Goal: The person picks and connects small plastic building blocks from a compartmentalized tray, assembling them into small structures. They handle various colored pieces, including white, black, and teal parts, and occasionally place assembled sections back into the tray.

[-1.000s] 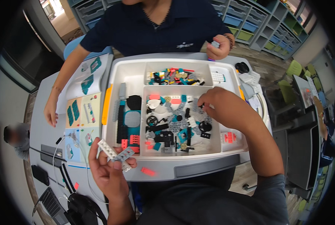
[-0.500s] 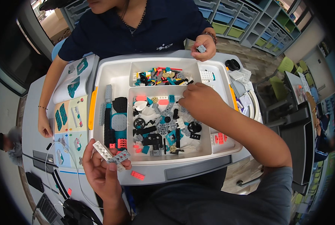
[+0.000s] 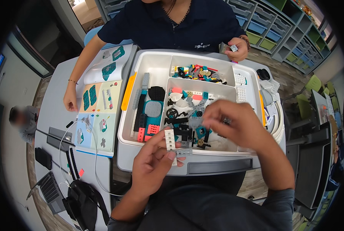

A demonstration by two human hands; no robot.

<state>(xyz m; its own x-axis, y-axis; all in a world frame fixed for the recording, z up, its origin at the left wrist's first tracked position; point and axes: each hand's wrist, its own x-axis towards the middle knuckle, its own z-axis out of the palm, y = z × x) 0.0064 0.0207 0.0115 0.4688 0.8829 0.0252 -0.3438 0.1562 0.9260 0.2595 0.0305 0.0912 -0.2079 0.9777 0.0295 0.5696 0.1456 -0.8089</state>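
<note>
My left hand (image 3: pixel 151 171) is closed around a white studded beam (image 3: pixel 169 139), held upright in front of the tray. A grey beam (image 3: pixel 184 152) with holes crosses it low down, near my thumb; whether they are joined I cannot tell. Over the tray's large compartment, my right hand (image 3: pixel 235 121) has its fingers curled and pinched together. What they hold, if anything, is too small to make out. Beneath it lie mixed toy building pieces, among them a black gear wheel (image 3: pixel 172 112) and black beams. The white sorting tray (image 3: pixel 187 153) has yellow side handles.
Across the table a person's hand (image 3: pixel 237 50) holds small grey pieces; the other rests beside an open picture booklet (image 3: pixel 114 133). A white cable (image 3: pixel 97 175) loops past a black bag (image 3: pixel 85 204) and a laptop (image 3: pixel 50 192). White parts lie at the tray's right.
My right hand has lifted from the compartment's far right side and come nearer my left hand. The left has turned the white beam more upright. The view has shifted too.
</note>
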